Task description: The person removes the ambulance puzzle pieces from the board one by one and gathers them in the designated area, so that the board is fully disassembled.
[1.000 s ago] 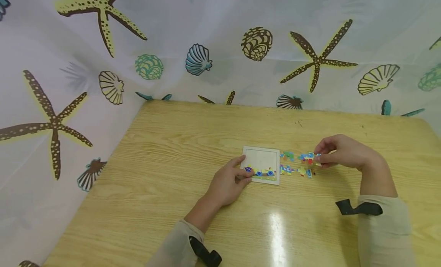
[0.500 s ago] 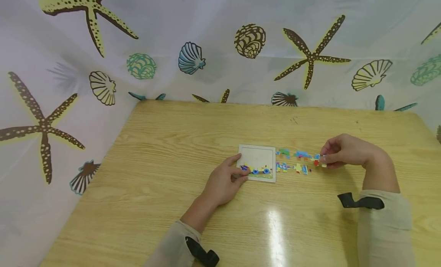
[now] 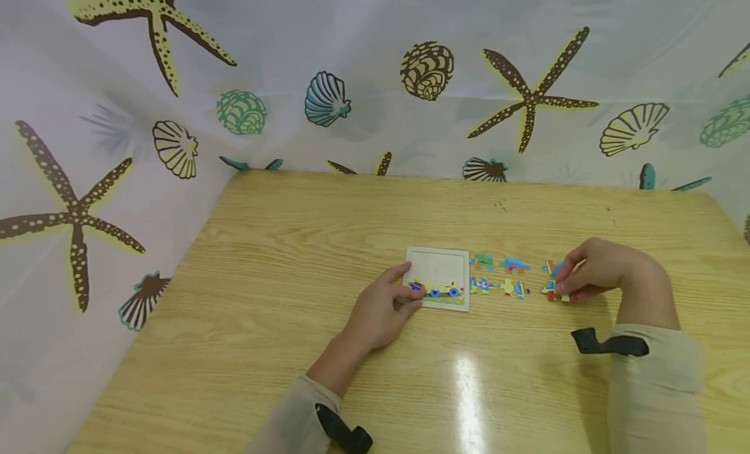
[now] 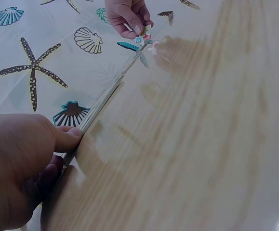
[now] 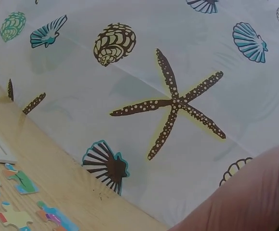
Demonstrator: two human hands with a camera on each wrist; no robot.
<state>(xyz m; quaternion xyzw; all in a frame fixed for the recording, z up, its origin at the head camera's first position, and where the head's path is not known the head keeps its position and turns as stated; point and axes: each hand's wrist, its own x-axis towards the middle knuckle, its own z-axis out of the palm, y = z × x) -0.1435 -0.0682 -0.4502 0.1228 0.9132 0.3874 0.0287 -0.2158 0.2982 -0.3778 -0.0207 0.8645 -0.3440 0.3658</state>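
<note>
A white-framed puzzle tray [image 3: 438,265] lies on the table, with fitted pieces forming a vehicle picture along its lower part. My left hand [image 3: 379,312] grips the tray's left edge, fingertips at the frame and over the lower left of the picture. To the right, my right hand [image 3: 609,268] pinches a puzzle piece [image 3: 551,290] with red, blue and yellow on it. Just behind that piece lies another blue and orange piece [image 3: 549,267], partly hidden by the fingers. In the left wrist view the tray [image 4: 100,103] shows nearly edge-on.
Between the tray and my right hand lie several loose pieces, among them a green one [image 3: 484,261], a blue one [image 3: 515,264] and a yellow one [image 3: 507,287]. A shell-and-starfish curtain [image 3: 375,83] hangs along the wooden table's [image 3: 293,245] back and left sides.
My right hand has moved right and then nearer the body with the pinched piece, uncovering the blue piece and bringing it before the rightmost loose piece. My left hand stays on the tray.
</note>
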